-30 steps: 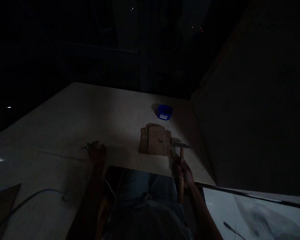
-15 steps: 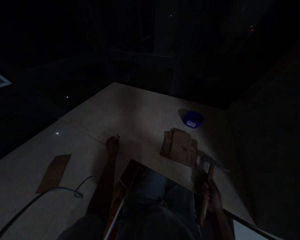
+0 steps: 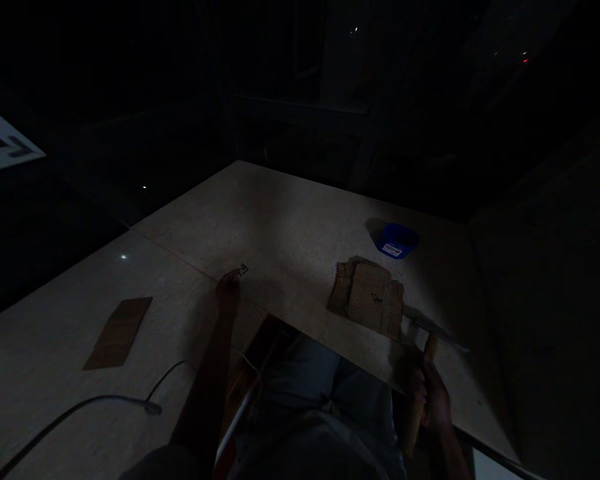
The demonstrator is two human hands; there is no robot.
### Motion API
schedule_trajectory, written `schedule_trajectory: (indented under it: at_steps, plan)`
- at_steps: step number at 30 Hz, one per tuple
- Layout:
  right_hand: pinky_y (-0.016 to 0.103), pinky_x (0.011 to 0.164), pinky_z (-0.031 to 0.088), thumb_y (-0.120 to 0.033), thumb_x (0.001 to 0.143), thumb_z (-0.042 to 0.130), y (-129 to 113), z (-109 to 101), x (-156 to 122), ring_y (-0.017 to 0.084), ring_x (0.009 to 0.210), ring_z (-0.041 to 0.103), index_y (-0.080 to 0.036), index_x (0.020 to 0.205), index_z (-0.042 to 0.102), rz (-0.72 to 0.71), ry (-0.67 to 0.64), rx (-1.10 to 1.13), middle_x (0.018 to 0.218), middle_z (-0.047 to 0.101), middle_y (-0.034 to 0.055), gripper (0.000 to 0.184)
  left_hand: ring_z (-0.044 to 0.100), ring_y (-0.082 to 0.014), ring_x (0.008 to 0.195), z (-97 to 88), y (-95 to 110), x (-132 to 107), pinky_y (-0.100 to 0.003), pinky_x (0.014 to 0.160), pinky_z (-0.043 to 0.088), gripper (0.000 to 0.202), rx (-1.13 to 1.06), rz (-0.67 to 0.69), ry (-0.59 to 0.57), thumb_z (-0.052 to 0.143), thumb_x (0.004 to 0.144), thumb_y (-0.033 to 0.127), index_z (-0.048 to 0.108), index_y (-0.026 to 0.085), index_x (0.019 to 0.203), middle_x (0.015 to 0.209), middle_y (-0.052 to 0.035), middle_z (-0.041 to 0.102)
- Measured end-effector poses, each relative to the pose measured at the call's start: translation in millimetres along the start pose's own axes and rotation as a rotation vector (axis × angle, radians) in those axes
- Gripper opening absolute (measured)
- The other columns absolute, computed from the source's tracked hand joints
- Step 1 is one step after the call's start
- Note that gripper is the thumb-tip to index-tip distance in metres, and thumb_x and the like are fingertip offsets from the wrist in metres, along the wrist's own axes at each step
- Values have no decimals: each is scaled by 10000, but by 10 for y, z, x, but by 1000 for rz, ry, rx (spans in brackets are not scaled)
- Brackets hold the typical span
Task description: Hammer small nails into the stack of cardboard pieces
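My left hand (image 3: pixel 228 288) rests low over the table, its fingers drawn together at a few thin dark pieces like small nails (image 3: pixel 243 270). In this dim light I cannot make out what is between the fingertips. My right hand (image 3: pixel 434 398) is wrapped round the wooden handle of a hammer (image 3: pixel 431 347) at the table's front edge, the metal head lying out over the tabletop. Left of the hammer head is a worn stack of brown cardboard (image 3: pixel 370 297) with a small dark zigzag shape on top.
A blue plastic tub (image 3: pixel 398 241) with a white label stands behind the cardboard. On the left lie a flat cardboard piece (image 3: pixel 119 333) and a dark cable (image 3: pixel 95 400). The pale table (image 3: pixel 300 207) has a seam across it. Surroundings are very dark.
The view has shifted slightly, so the table things sit a little further right. My left fingertips now reach towards the small dark pieces. The right hand keeps its grip on the hammer.
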State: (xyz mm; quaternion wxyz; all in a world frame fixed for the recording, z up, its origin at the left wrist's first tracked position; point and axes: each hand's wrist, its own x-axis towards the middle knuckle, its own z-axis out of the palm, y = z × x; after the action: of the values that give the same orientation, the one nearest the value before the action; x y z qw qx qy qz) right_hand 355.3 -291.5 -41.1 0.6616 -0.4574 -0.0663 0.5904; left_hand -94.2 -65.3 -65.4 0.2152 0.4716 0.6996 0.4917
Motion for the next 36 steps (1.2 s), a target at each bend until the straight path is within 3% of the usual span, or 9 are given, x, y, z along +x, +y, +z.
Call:
schedule_trajectory:
  at_steps: [2,6,12,22,27,30,36]
  plan:
    - [89,288,308,-405,767,810,4,-8,10,20,352,240,-227,728,450,16,24,35,546,328,-114,403,628,-162,720,59,69,-71,-321,679,557,280,-236,-24,-40,587,836,414,693,193,971,893,-59,700]
    - [78,282,293,-368,730,846,28,-54,34,13,353,268,-223,758,469,27,47,69,559,368,-114,404,650,-131,749,204,331,-213,-295,715,565,247,-745,-140,-192,748,749,414,668,205,855,903,-38,697]
    - [94,299,311,-345,776,818,81,-115,76,19,352,285,-222,750,445,-16,-13,132,541,376,-117,394,675,-112,685,392,832,-434,-211,625,543,286,-1045,-455,-377,871,622,257,702,174,838,779,-17,721]
    - [104,308,265,-337,850,753,91,-84,111,25,359,253,-226,779,443,-48,-122,157,537,368,-115,337,660,-78,635,866,1266,-874,-156,580,516,168,-1100,-717,-598,793,594,89,667,170,669,701,8,719]
    - [108,308,263,-340,861,741,106,-94,135,27,363,244,-232,822,448,-73,-123,193,562,369,-118,314,667,-85,676,1095,1402,-1097,-176,633,533,197,-1062,-772,-870,760,631,48,597,154,597,736,-7,709]
    - [117,306,265,-338,870,730,120,-119,144,33,363,251,-237,836,446,-85,-118,166,564,371,-117,303,669,-98,689,1215,1487,-1176,-195,635,528,166,-995,-799,-967,755,670,36,633,149,663,753,-19,708]
    - [112,297,239,-342,848,747,120,-120,144,29,366,244,-238,906,473,-79,-62,131,583,389,-118,298,615,-73,623,1448,1618,-1238,-195,600,498,259,-953,-824,-1070,747,756,51,705,140,995,752,-3,658]
